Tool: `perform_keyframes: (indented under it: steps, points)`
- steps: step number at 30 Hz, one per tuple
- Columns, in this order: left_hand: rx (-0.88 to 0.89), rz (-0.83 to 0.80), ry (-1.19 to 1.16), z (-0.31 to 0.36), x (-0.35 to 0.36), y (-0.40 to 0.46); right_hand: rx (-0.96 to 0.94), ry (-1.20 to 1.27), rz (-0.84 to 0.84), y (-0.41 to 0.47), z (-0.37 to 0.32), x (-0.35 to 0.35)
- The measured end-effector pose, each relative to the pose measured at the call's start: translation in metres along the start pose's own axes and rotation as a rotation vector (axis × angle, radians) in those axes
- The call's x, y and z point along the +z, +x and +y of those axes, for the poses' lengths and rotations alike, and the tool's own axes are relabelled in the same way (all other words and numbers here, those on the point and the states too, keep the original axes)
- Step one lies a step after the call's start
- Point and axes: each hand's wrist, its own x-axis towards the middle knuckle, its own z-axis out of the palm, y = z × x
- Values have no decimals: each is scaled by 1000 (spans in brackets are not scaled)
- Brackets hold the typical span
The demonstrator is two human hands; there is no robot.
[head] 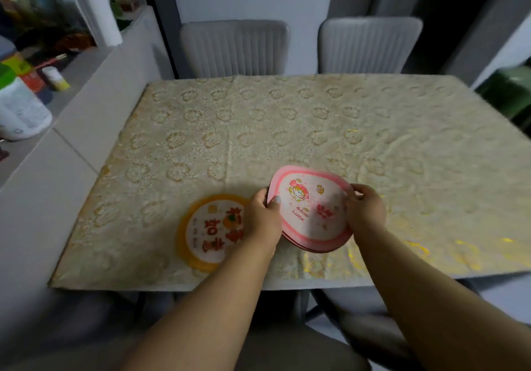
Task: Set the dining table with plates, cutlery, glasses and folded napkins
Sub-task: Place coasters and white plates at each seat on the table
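Note:
A pink-rimmed paper plate printed "GOOD LUCK" tops a small stack of pink plates held tilted just above the near edge of the table. My left hand grips the stack's left rim, thumb on top. My right hand holds the right rim. An orange-rimmed plate with red characters lies flat on the cream tablecloth, left of the stack; my left hand and wrist cover part of its right side.
Two grey chairs stand at the table's far side. A white counter runs along the left, holding a paper-towel roll, bottles and a white appliance. Another chair sits below the near edge.

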Motion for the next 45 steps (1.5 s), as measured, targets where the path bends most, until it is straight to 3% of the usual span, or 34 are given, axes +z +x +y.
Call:
perform_keyframes:
  steps: [7, 13, 22, 29, 33, 39, 42, 45]
  points:
    - [89, -161, 237, 28, 95, -37, 41, -48, 127, 34, 31, -105]
    - [138, -257, 382, 41, 173, -56, 62, -125, 102, 86, 59, -172]
    - [-96, -93, 458, 37, 272, -65, 40, -220, -37, 165, 101, -220]
    - [-87, -31, 822, 10, 298, -78, 37, -375, -154, 175, 132, -216]
    - [-40, 1, 725, 14, 303, -84, 59, -363, -252, 177, 127, -218]
    - [-177, -36, 505, 19, 301, -77, 11, -348, -325, 178, 119, -225]
    - [-74, -107, 451, 29, 308, -84, 39, -409, -291, 181, 128, -234]
    - [35, -209, 225, 44, 322, -97, 116, -390, -237, 186, 135, -247]
